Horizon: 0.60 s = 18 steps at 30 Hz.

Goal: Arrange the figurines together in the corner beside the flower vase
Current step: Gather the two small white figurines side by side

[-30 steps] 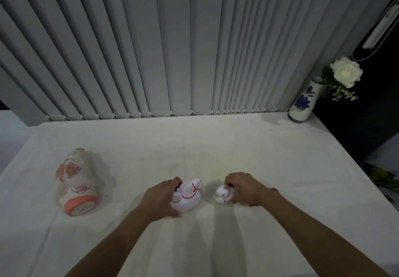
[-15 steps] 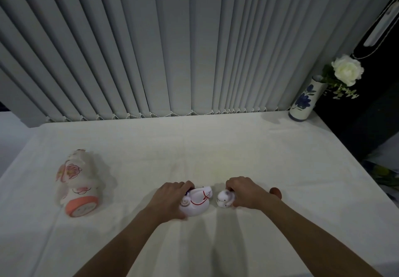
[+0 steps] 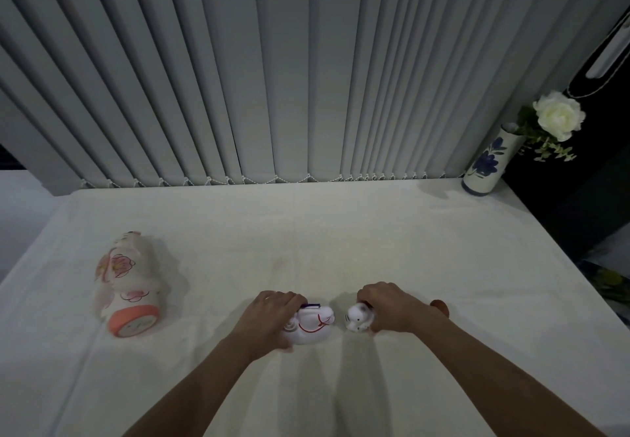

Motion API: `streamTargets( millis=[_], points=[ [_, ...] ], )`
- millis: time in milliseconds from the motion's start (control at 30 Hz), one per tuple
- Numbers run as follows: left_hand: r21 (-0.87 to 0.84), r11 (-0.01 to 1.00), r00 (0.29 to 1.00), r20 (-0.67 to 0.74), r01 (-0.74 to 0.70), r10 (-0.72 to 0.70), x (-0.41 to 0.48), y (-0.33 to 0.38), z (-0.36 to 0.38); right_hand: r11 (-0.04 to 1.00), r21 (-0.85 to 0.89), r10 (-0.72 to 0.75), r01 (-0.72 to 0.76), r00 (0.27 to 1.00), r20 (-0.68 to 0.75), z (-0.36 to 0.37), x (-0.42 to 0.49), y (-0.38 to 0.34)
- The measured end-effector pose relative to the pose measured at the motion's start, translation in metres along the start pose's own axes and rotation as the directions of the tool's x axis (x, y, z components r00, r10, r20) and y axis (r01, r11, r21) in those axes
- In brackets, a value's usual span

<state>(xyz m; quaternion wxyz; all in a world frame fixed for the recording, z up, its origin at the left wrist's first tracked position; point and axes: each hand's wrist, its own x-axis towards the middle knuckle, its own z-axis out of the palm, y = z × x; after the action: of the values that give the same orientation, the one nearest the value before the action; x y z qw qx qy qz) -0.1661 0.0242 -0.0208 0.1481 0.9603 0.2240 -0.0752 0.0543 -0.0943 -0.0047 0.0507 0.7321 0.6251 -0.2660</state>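
My left hand (image 3: 269, 317) grips a white figurine with red lines (image 3: 312, 326) near the table's front middle. My right hand (image 3: 388, 307) grips a smaller white figurine with dark marks (image 3: 356, 317) just to its right. A large white figurine with pink flowers and an orange base (image 3: 128, 286) lies on its side at the left. A small brown figurine (image 3: 439, 305) peeks out behind my right wrist. The blue-flowered vase (image 3: 485, 164) with a white rose (image 3: 557, 114) stands in the far right corner.
The table wears a white cloth (image 3: 341, 232). Grey vertical blinds (image 3: 272, 68) hang along its far edge. Dark space drops off past the table's right edge (image 3: 562, 259).
Both hands have slid a little toward me with their figurines. The white figurine with red lines has tipped lower under my left hand. The brown figurine came into view behind my right wrist.
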Motion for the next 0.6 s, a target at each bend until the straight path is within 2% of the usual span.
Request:
streamTargets(
  millis=[200, 433, 600],
  points=[
    [0.008, 1.000, 1.000, -0.016, 0.001, 0.000, -0.0005, 0.0000, 0.0020, 0.999, -0.037, -0.031, 0.031, 1.000, -0.002, 0.0014, -0.0008, -0.0007],
    [0.007, 1.000, 1.000, -0.015, -0.001, 0.001, 0.0002, -0.0024, 0.0061, 1.000, 0.009, -0.023, 0.023, 1.000, -0.004, 0.0059, -0.0009, 0.0018],
    [-0.011, 1.000, 1.000, -0.030, 0.001, -0.001, -0.0013, -0.0053, 0.0090, 1.000, 0.024, -0.019, 0.018, 0.999, 0.048, 0.0087, -0.0014, 0.0036]
  ],
)
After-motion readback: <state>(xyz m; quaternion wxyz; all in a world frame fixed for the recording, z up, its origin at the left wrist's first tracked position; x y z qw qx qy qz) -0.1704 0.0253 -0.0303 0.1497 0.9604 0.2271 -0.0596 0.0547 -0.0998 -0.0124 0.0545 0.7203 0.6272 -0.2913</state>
